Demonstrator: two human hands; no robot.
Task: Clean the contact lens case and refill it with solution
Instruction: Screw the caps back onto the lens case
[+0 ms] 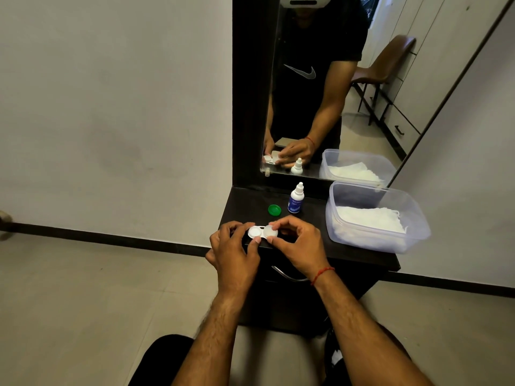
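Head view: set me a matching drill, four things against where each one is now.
Things:
1 case
2 green cap
3 bottle
4 tissues

Places:
A in the tub
B upright behind the case
C held by left hand and right hand
D flat, left of the bottle

Pairs: 1-C, 2-D, 3-B, 4-A

A plain pale wall [111, 107] with a dark skirting [111, 235] along its foot meets a light tiled floor [83, 302], and against it stands a dark cabinet [362, 260] with a curved metal handle [287, 276] and a tall mirror [418, 87] rising from its back edge, reflecting a brown chair [390, 59].
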